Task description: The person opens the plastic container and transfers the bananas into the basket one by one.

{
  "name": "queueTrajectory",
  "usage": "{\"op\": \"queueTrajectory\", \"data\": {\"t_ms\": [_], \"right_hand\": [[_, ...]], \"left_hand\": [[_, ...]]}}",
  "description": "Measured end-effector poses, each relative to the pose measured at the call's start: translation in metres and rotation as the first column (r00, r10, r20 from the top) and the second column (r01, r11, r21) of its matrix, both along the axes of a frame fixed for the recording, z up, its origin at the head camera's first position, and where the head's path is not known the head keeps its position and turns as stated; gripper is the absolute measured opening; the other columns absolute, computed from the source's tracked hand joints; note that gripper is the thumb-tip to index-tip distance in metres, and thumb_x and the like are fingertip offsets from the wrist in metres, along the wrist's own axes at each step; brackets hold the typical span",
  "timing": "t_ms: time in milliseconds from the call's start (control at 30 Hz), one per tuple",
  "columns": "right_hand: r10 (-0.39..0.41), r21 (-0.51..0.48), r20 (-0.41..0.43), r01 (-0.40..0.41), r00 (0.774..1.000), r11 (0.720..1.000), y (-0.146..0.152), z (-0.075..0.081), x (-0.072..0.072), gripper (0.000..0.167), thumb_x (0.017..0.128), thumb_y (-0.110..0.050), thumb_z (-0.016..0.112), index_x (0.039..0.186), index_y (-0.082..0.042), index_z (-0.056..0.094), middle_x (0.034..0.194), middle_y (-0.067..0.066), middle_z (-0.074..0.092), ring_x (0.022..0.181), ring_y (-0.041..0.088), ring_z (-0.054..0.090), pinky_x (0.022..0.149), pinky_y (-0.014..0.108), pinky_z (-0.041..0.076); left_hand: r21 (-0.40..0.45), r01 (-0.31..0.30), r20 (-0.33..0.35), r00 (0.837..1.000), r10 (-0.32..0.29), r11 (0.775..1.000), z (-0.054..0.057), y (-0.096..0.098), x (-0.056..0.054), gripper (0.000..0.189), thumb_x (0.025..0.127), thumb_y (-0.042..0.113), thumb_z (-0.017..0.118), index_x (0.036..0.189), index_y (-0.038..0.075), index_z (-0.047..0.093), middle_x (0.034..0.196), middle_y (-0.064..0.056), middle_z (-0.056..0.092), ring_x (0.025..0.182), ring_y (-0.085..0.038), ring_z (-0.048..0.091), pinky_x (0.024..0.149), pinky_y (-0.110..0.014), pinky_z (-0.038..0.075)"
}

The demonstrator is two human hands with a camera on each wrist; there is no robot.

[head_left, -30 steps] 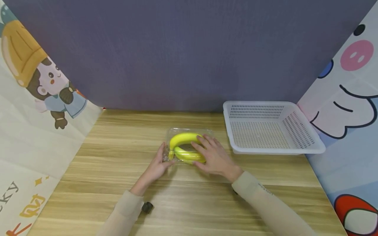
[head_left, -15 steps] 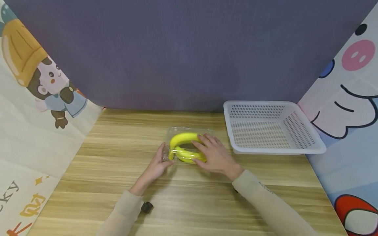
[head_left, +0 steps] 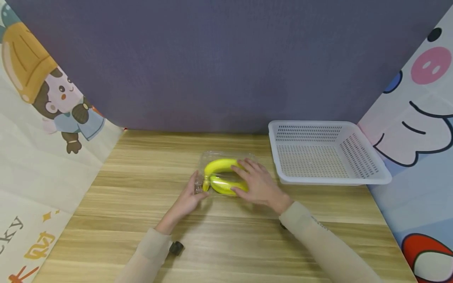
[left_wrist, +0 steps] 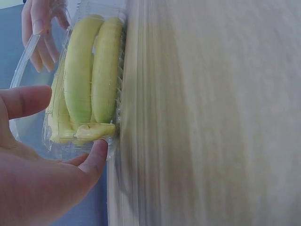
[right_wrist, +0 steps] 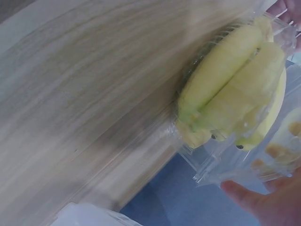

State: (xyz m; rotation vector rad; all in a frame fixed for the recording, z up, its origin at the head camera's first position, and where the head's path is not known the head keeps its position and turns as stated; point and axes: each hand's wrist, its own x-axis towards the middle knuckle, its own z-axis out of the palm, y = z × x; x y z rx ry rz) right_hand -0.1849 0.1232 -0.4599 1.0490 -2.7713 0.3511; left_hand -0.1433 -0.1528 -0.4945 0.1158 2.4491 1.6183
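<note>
A clear plastic clamshell box (head_left: 209, 156) stands on the table with yellow bananas (head_left: 221, 185) inside. Around its left front corner my left hand (head_left: 186, 198) holds it, thumb at the front and fingers along the left end. In the left wrist view one fingertip (left_wrist: 98, 149) touches the lower end beside the banana stems. My right hand (head_left: 260, 182) rests over the right end, fingers spread on the clear lid and thumb by its front edge. That lid (left_wrist: 23, 66) slants up from the bananas in the left wrist view.
A white perforated plastic basket (head_left: 311, 159) stands to the right at the back of the wooden table (head_left: 226, 239). Behind the table rises a dark blue-grey panel (head_left: 198, 70). Cartoon-printed sheets (head_left: 39, 165) line both sides. Dark small wrist cameras (head_left: 176, 248) hang by the sleeves.
My right hand has edged slightly back and to the right on the lid. The reflection on the lid has shifted over the bananas. My left hand is nearly still.
</note>
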Motion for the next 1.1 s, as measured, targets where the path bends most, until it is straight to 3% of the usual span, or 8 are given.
{"op": "queueTrajectory", "data": {"t_ms": [167,567,733,933,1100], "right_hand": [[-0.015,-0.025,0.012,0.015,1.0,1.0,0.0,0.001,-0.001,0.072,0.095,-0.06,0.053,0.152,-0.016,0.048,0.158,0.016,0.041,0.146,0.039,0.035,0.112,0.064,0.036],[-0.023,-0.132,0.007,0.024,1.0,0.991,0.003,0.007,-0.006,0.071,0.094,-0.057,0.058,0.145,-0.008,0.054,0.153,0.018,0.048,0.143,0.039,0.04,0.116,0.059,0.033],[-0.043,-0.204,0.048,0.052,0.998,0.978,0.004,0.011,-0.008,0.072,0.094,-0.059,0.059,0.144,-0.007,0.055,0.151,0.017,0.049,0.143,0.038,0.041,0.116,0.061,0.033],[-0.052,-0.279,0.075,0.071,0.996,0.958,0.006,0.014,-0.011,0.068,0.094,-0.055,0.062,0.141,-0.006,0.057,0.149,0.015,0.052,0.141,0.035,0.043,0.117,0.056,0.033],[-0.048,-0.374,0.129,0.094,0.99,0.923,0.008,0.017,-0.012,0.063,0.094,-0.048,0.066,0.14,-0.006,0.058,0.149,0.016,0.052,0.14,0.036,0.045,0.116,0.057,0.034]], "left_hand": [[0.012,-0.008,-0.003,1.0,0.008,1.0,0.001,0.001,0.001,0.094,0.093,0.012,0.067,0.162,0.001,0.004,0.163,-0.029,0.022,0.149,-0.044,0.024,0.122,-0.059,0.015],[0.053,-0.011,-0.014,1.0,0.012,0.999,-0.001,0.003,0.0,0.086,0.093,0.007,0.065,0.161,0.002,0.013,0.151,-0.029,0.042,0.132,-0.042,0.048,0.116,-0.059,0.033],[0.029,-0.007,-0.005,1.0,0.007,1.0,0.001,0.003,0.0,0.081,0.094,0.009,0.064,0.159,-0.001,0.016,0.154,-0.029,0.037,0.136,-0.044,0.044,0.116,-0.059,0.034],[0.016,-0.01,0.012,1.0,0.01,1.0,0.002,0.003,0.0,0.09,0.094,0.011,0.064,0.161,-0.002,0.006,0.16,-0.027,0.028,0.144,-0.045,0.034,0.119,-0.058,0.027],[0.015,-0.011,-0.006,1.0,0.011,1.0,0.002,0.004,0.0,0.091,0.092,0.009,0.065,0.161,-0.001,0.007,0.16,-0.027,0.029,0.144,-0.045,0.034,0.119,-0.059,0.027]]}}
